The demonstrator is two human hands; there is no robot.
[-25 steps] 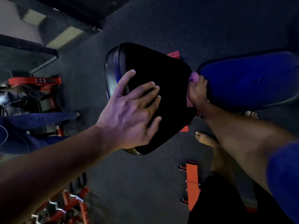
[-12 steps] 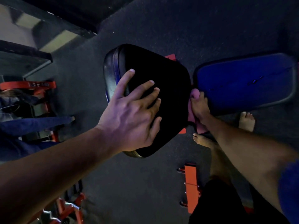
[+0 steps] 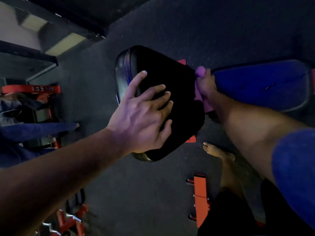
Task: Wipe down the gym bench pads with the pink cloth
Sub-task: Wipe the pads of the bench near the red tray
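Dim gym floor; left hand flat, fingers spread on black seat pad; right hand bunches pink cloth: soft, limp, best held wadded.

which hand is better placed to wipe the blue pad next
Right. The right hand already grips the pink cloth in the gap beside the blue pad. The left hand lies flat on the black pad, holding nothing.
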